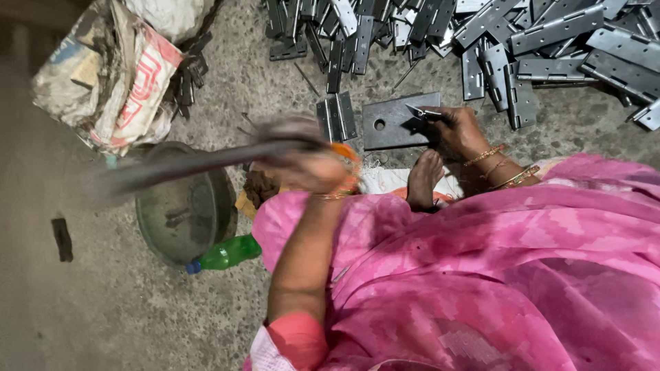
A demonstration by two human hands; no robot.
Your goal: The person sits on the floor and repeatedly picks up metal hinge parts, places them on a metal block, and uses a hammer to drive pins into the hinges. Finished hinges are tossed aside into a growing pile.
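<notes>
My left hand [309, 165] is shut on a hammer [185, 168]; both are blurred by motion, and the long dark tool stretches left over the floor. My right hand [459, 130] pinches a small metal hinge piece [421, 112] and holds it on a flat dark steel block with a hole [385, 127]. A folded hinge [337, 117] lies just left of that block. My bare foot [423, 178] rests below the block, between the two hands. Bangles circle both wrists.
A large pile of grey metal hinges [522, 41] covers the floor at the top. A round metal pan [182, 213] and a green plastic bottle [227, 254] sit at left. A crumpled sack [110, 75] lies top left, and pink cloth [495, 275] fills the lower right.
</notes>
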